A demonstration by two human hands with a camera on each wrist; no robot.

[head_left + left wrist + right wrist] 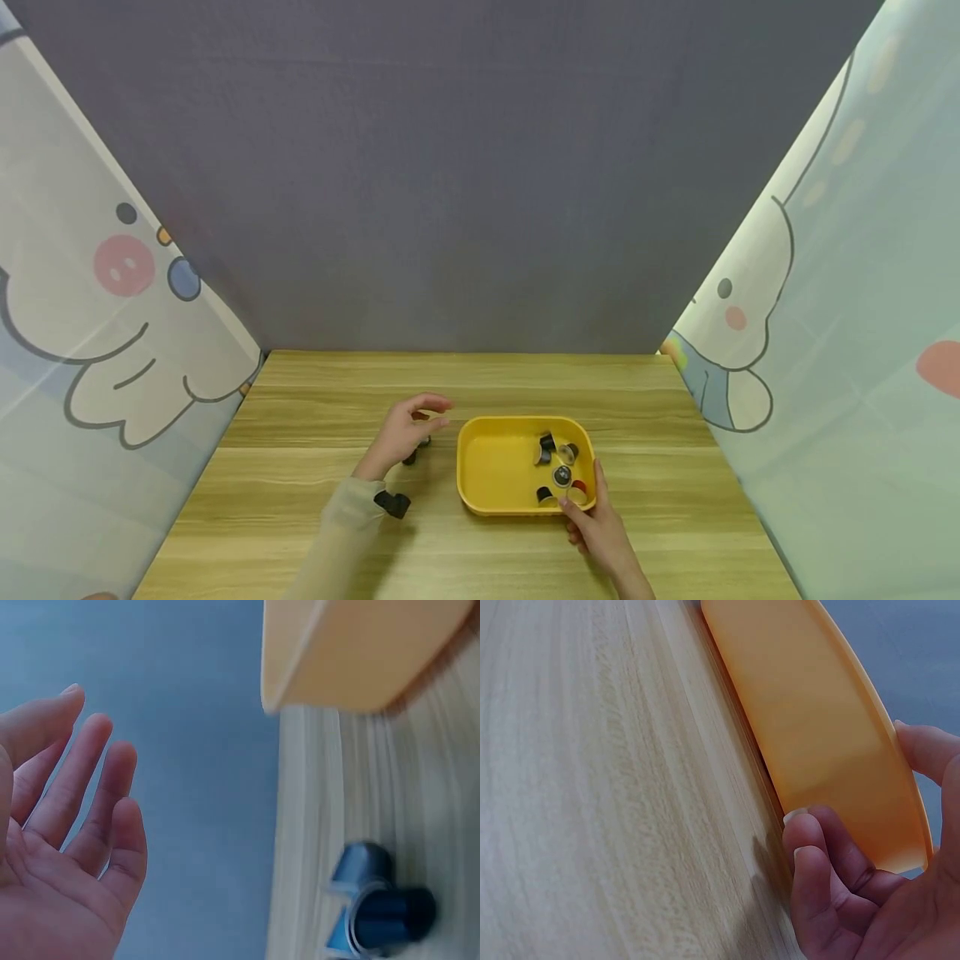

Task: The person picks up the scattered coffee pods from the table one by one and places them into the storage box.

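Observation:
A yellow plastic tray (495, 467) sits on the wooden table (315, 533), with several small dark capsules (561, 475) gathered in its right half. My right hand (594, 510) grips the tray's near right corner, thumb over the rim and fingers curled against the outer wall (810, 727). My left hand (416, 421) hovers just left of the tray with relaxed, spread fingers (90, 772) and holds nothing. Under it, two or three dark capsules (382, 904) lie on the table, partly hidden by the hand in the head view (418, 448).
Grey backdrop behind the table and cartoon-printed curtains (112, 333) on both sides close the space. A small black object (392, 503) sits by my left wrist. Bare wood lies in front of and behind the tray.

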